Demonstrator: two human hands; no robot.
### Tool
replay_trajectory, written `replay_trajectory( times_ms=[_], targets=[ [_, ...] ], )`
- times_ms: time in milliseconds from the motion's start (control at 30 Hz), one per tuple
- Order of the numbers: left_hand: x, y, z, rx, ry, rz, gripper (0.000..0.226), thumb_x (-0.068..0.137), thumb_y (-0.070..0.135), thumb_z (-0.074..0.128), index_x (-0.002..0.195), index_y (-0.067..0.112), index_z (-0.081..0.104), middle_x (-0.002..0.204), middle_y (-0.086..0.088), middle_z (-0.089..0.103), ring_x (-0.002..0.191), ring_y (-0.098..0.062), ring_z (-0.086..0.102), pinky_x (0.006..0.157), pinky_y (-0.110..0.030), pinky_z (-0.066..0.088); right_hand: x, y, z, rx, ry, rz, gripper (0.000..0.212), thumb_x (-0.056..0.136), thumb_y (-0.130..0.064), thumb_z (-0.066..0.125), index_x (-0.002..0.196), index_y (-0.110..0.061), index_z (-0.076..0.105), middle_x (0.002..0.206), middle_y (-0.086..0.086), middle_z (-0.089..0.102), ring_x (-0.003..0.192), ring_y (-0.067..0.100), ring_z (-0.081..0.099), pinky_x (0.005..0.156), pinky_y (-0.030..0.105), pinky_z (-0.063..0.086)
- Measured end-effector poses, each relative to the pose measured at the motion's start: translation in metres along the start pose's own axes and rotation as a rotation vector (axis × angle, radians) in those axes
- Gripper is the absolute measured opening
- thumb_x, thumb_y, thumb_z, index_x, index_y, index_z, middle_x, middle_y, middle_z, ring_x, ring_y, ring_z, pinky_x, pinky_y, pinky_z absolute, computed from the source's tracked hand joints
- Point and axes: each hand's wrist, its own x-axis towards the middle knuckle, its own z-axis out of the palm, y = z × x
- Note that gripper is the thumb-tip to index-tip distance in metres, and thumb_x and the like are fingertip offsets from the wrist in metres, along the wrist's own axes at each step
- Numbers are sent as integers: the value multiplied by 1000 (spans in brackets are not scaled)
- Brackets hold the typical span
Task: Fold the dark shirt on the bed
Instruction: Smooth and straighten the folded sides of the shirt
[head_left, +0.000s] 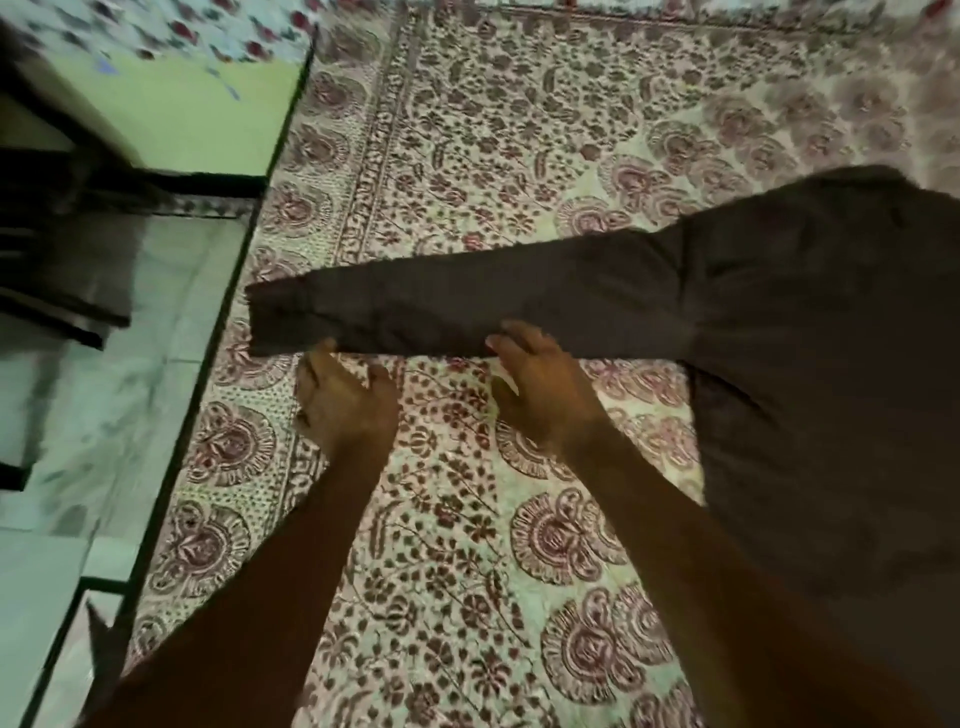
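Observation:
The dark shirt (810, 338) lies flat on the bed at the right, its body running down the right edge of the view. One long sleeve (467, 306) stretches out to the left, with the cuff near the bed's left edge. My left hand (345, 402) sits just below the cuff end, its fingertips touching the sleeve's lower edge. My right hand (545, 384) rests at the sleeve's lower edge near its middle, fingers curled at the cloth. Whether either hand pinches the fabric is hard to tell.
The bed is covered by a floral printed sheet (467, 545) in maroon on pale ground. Its dark left edge (208, 364) runs diagonally. Beyond it lie pale floor tiles (104, 415) and a dark piece of furniture (62, 249) at the upper left.

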Motion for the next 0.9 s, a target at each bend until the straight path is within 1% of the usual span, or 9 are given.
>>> replay_trajectory(
  times_ms=[200,333,433,500,567,633,733,800,900],
  targets=[
    [95,-5,-7,-183,67,-383,62,95,32,67,150,20,41,157,-24,36,147,-40,31,113,-42,33,66,-39,43,-25,-124,101,48,99,-32,59,144,-16,55,163,11,35,152,34,28,115,58,37],
    [134,1,6,-214,172,-586,92,94,39,69,162,8,15,158,-29,33,147,-41,35,120,-47,29,53,-42,59,-1,24,148,46,99,-35,51,144,-22,55,163,6,38,149,34,34,110,54,38],
    [141,-1,11,-289,179,-591,83,96,35,68,159,3,24,161,-25,34,149,-36,38,120,-43,30,52,-32,63,57,58,128,51,93,-38,50,141,-23,61,160,5,44,144,33,42,104,53,42],
    [133,4,5,-309,182,-516,61,99,27,65,149,0,42,153,-20,48,142,-34,48,112,-34,37,58,-23,60,53,34,91,49,92,-43,54,137,-26,64,154,2,50,138,30,47,102,50,46],
    [115,19,1,-347,185,-333,39,98,18,67,131,-1,61,132,-19,66,124,-31,64,92,-23,50,66,-22,47,183,21,129,44,98,-51,57,126,-22,72,139,3,61,126,26,56,99,41,50],
    [86,36,1,-406,122,-37,20,94,11,72,112,3,71,112,-11,73,105,-24,71,80,-22,58,76,-28,24,587,12,337,50,98,-61,60,112,-15,77,117,5,73,109,19,66,90,28,51],
    [36,47,18,-357,-115,404,13,94,5,70,100,15,70,110,-6,67,99,-21,69,78,-28,61,87,-26,-12,1005,61,515,69,86,-78,59,101,-14,79,94,2,81,92,17,77,85,37,58],
    [6,50,33,-282,-205,661,14,92,5,69,101,14,74,105,-5,65,94,-23,66,76,-37,61,84,-16,-29,1093,107,531,50,92,-59,69,94,-11,78,87,5,81,86,21,79,77,40,64],
    [-27,55,47,-174,-190,753,21,87,10,71,107,12,75,104,-7,64,96,-30,61,78,-48,56,66,7,-41,1098,176,590,5,93,-10,76,96,-7,75,91,11,78,91,32,78,75,43,66]
  ],
)
